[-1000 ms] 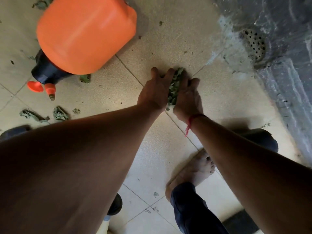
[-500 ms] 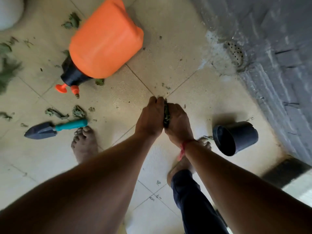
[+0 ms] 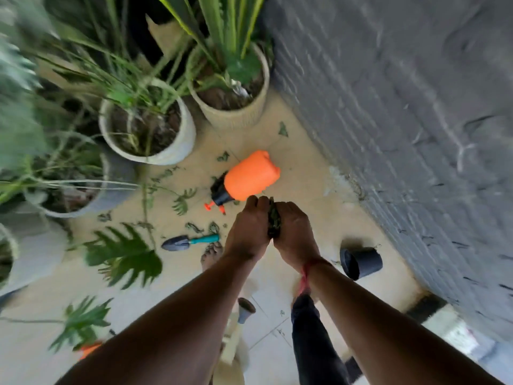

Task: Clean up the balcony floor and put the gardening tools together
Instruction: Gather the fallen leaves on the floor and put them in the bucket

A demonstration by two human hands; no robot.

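Now left hand (image 3: 248,229) and right hand (image 3: 295,232), fingers (image 3: 254,203) curled round the leaf clump (image 3: 274,221), have risen off the floor (image 3: 305,173).

Leaves (image 3: 274,222) sit pressed between the left hand (image 3: 248,232) and right hand (image 3: 295,234). Beyond them the sprayer (image 3: 251,176) lies on the floor (image 3: 291,151), with the trowel (image 3: 188,241) to their left. A tipped pot (image 3: 361,262) lies to their right, by the wall (image 3: 402,134).
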